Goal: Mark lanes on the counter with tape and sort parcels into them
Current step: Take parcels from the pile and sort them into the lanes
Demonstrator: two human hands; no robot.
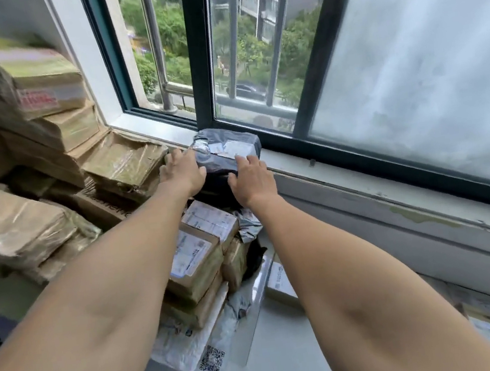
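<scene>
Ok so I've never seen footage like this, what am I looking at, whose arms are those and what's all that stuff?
There is no machine here. This is one picture from a camera worn on a person's head, looking forward and down, so the two bare arms are the wearer's own. The left hand and right hand both reach to a dark grey parcel with a white label, lying by the window. The left hand touches its left side and the right hand rests on its near top edge; neither plainly grips it. Stacks of brown parcels fill the left. Smaller labelled boxes are piled below the hands, and a white bag with a square code lies on the pale counter.
</scene>
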